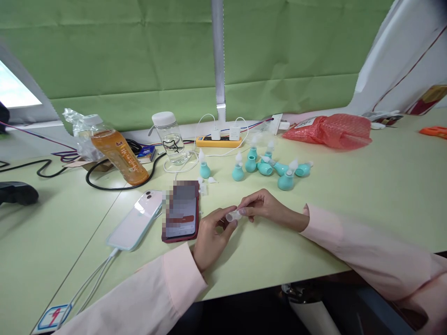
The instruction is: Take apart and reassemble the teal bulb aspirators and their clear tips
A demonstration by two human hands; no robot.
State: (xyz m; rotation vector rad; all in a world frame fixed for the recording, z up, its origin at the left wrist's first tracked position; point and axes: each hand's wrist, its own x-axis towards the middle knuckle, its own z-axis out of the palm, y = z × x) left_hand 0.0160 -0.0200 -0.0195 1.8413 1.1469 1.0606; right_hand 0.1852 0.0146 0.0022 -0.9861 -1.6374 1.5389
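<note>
Above the near part of the table, a small clear plastic nozzle piece [232,216] is pinched between both hands. My left hand [210,236] grips its wide round end with thumb and forefinger. At the other end, the fingertips of my right hand [261,204] are closed on it; what detail lies under them is hidden. Beyond the hands stand several teal squeeze bulbs, among them one upright bulb with a clear tip [238,172] and another to the right [285,180]. Some bulbs lie on their sides. Small loose clear parts [203,188] lie beside the dark red phone [180,211].
A white phone [136,221] on a cable lies to the left. Behind it are an orange drink bottle [120,156], a clear water bottle [173,139] and a yellow power strip [219,141]. A red bubble-wrap bag [330,131] lies at the back right.
</note>
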